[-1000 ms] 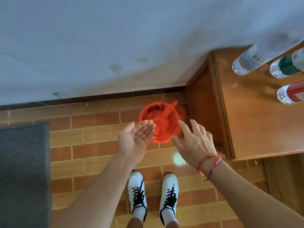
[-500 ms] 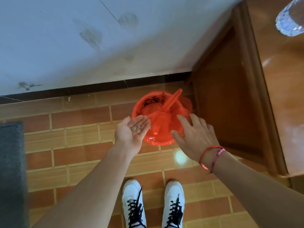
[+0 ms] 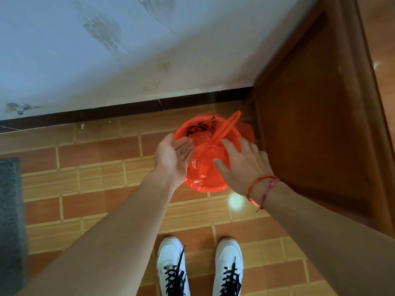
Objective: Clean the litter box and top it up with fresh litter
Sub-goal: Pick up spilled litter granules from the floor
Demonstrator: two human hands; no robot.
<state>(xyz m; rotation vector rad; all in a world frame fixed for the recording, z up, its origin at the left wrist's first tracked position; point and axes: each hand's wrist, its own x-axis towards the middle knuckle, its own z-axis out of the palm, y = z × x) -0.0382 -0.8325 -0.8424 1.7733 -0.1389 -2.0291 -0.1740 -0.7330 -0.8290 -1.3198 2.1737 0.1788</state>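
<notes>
You are standing with your white shoes [image 3: 172, 268] planted on the tiled floor [image 3: 85, 178], toes pointing at the bin, so both arms are reaching forward and down over it.

Your left hand [image 3: 174, 155] is lying open with the palm turned up and slightly hollowed. A few small dark bits [image 3: 180, 151] are resting loose on it, nothing pinched. That hollow is probably keeping them from rolling off before they are tipped out.

Your right hand [image 3: 243, 165], with the red wrist cords [image 3: 260, 186] behind it, is hanging palm down, fingers spread and relaxed, grasping nothing. It is hovering just beside the left, likely ready to brush the palm clean.

Both hands are sitting above the red bin [image 3: 205, 184], which is lined with a red plastic bag so waste is landing in the liner. A long red strip [image 3: 226, 130] is slanting up out of it; whether it is a bag handle or a tool, I cannot tell.

The bin is standing near the dark skirting [image 3: 128, 107] and just beside the wooden cabinet [image 3: 310, 103], tucked out of the walkway.

The litter box is not showing in this view.
</notes>
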